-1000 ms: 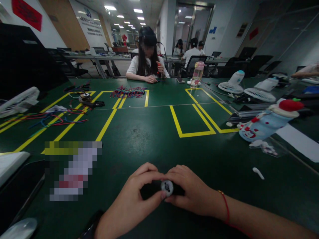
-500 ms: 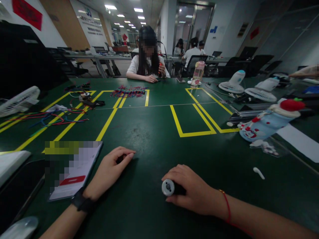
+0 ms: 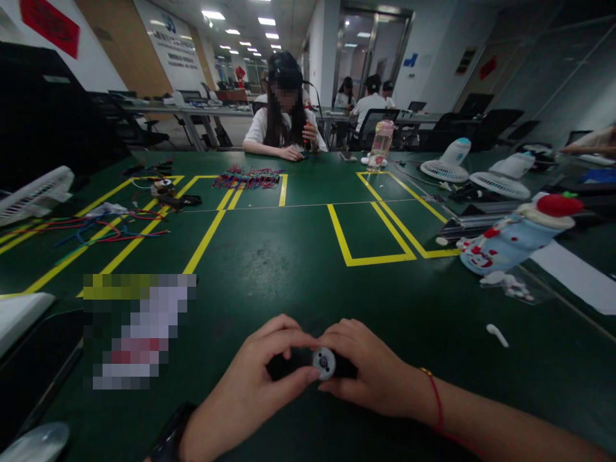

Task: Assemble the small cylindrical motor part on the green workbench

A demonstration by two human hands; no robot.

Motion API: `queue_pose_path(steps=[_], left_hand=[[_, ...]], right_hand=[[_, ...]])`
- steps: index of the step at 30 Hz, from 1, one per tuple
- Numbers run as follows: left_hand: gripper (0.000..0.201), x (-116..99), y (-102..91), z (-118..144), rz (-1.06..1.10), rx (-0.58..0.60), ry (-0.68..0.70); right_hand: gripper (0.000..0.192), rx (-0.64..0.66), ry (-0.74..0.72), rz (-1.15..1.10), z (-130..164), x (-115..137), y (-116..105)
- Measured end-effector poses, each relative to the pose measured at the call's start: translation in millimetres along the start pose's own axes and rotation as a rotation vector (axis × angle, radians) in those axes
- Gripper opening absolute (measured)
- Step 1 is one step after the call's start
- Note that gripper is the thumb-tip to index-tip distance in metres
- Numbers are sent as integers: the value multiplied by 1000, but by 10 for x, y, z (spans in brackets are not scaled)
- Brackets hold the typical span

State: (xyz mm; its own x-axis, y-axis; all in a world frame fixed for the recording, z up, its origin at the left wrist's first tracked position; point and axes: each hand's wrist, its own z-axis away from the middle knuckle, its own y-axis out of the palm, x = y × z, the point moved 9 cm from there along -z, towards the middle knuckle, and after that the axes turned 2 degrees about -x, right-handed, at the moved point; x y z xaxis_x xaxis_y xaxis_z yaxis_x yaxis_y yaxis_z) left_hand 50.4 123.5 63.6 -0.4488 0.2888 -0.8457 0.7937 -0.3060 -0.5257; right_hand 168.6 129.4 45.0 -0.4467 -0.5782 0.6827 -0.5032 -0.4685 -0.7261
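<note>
A small round silver motor [image 3: 324, 364] stands on end near the front of the green table [image 3: 279, 282], its round end face turned up toward me. My right hand [image 3: 373, 366] curls around its right side, thumb below and fingers above. From the left, my left hand [image 3: 255, 378] closes in a wide pinch, thumb against the motor's lower left edge and index fingertip at its top edge. The fingertips of both hands meet there. The motor's lower body is hidden.
A blurred flat sheet or screen [image 3: 139, 346] lies left of my hands, near a mouse [image 3: 41, 443]. On the right are an earbud [image 3: 497, 335] and a blue snowman bottle [image 3: 517, 237]. Wire bundles [image 3: 250, 177] lie farther back. A person [image 3: 283, 109] sits opposite.
My left hand has moved right and toward me, from beside the sheet to the motor, and now touches it. My right hand has kept its hold on the motor in the same place.
</note>
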Motion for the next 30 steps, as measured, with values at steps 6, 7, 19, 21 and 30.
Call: queue_pose_path(steps=[6, 7, 19, 21, 30], left_hand=[[19, -173, -1, -3, 20, -86, 94], [19, -181, -43, 7, 20, -109, 108], [14, 275, -2, 48, -302, 145, 123], [12, 314, 31, 47, -343, 167, 115], [15, 661, -410, -16, -294, -33, 6]], right_hand=[[29, 3, -9, 2, -25, 15, 14], [30, 3, -11, 2, -23, 14, 14], [38, -12, -10, -21, 19, -14, -34], [38, -13, -11, -24, 18, -13, -31], [39, -4, -9, -44, 24, -18, -36]])
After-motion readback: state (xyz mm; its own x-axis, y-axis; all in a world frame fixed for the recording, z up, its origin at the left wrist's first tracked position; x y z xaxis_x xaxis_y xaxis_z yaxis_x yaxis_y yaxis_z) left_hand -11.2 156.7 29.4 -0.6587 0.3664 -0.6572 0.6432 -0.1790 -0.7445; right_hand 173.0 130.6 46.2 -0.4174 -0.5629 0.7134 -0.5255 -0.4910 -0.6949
